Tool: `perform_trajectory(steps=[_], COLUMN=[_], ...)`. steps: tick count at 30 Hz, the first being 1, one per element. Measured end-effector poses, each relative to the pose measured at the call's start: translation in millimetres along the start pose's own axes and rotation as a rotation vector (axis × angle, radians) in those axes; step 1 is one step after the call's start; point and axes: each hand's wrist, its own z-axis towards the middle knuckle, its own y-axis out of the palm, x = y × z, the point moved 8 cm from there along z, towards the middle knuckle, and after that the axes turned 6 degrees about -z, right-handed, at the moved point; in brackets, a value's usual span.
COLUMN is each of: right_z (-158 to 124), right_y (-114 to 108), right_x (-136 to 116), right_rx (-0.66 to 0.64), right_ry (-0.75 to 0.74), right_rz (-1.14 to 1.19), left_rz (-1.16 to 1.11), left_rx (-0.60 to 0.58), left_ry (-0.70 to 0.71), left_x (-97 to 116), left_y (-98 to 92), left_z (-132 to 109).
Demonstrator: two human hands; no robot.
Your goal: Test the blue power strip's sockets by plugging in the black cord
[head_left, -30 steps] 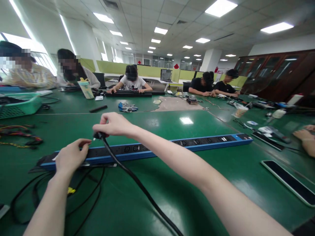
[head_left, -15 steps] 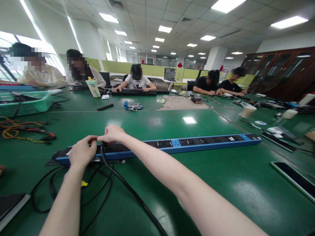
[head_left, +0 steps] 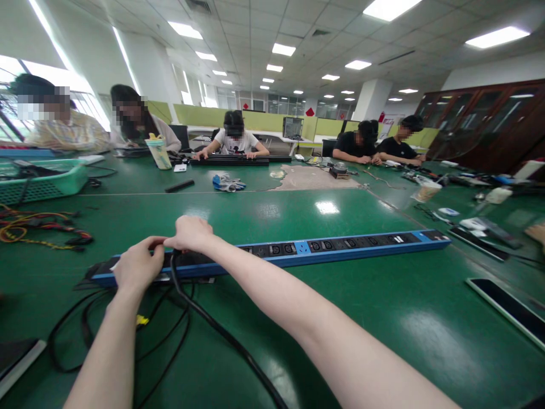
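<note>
A long blue and black power strip (head_left: 340,249) lies slantwise across the green table, its row of sockets facing up. My left hand (head_left: 139,264) is wrapped over the strip near its left end, thumb and fingertips close to my other hand. Just right of it, my right hand (head_left: 192,234) is closed around the upper end of a thick black power cable (head_left: 225,329), right at the strip's top face. The cable's plug is hidden under the fingers, so whether it sits in a socket cannot be seen. Thinner black cables (head_left: 183,335) loop on the table below.
A green basket (head_left: 46,190) and colored wires (head_left: 38,227) lie at left. Blue-grey gloves (head_left: 229,183), a black bar (head_left: 179,186) and a patterned cup (head_left: 159,153) stand farther off. A phone-like slab (head_left: 508,309) lies at right. Several people sit around the table.
The view has shifted very slightly, so everything sits a little more to the left. Both hands keep their places at the strip, with no clear change of grip.
</note>
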Motion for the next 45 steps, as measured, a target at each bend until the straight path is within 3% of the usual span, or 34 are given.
perform_trajectory(steps=[5, 9, 14, 29, 37, 41, 45], right_z=[2.7, 5.3, 4.2, -6.0, -0.1, -3.4, -4.1], right_y=[13.3, 13.5, 19.1, 14.2, 36.8, 28.7, 14.6], right_x=[0.4, 6.5, 7.3, -20.2, -5.7, -5.6, -13.1], right_rx=[-0.131, -0.075, -0.134, 0.031, -0.122, -0.276, -0.237], right_ry=[-0.056, -0.032, -0.025, -0.131, -0.127, -0.109, -0.099], right_rz=[0.046, 0.089, 0.106, -0.095, -0.003, -0.078, -0.205], left_rz=[-0.009, -0.022, -0.015, 0.017, -0.015, -0.021, 0.001], left_rx=[-0.011, -0.013, -0.014, -0.026, -0.021, -0.017, -0.033], left_ry=[0.01, 0.013, 0.0, 0.012, 0.017, 0.012, -0.01], left_x=[-2.9, -3.2, -4.6, -7.8, -5.9, -5.4, -7.3], left_y=[4.9, 4.5, 5.7, 7.0, 5.9, 6.2, 6.2], left_z=[3.8, 3.8, 5.1, 6.6, 4.6, 4.7, 6.0])
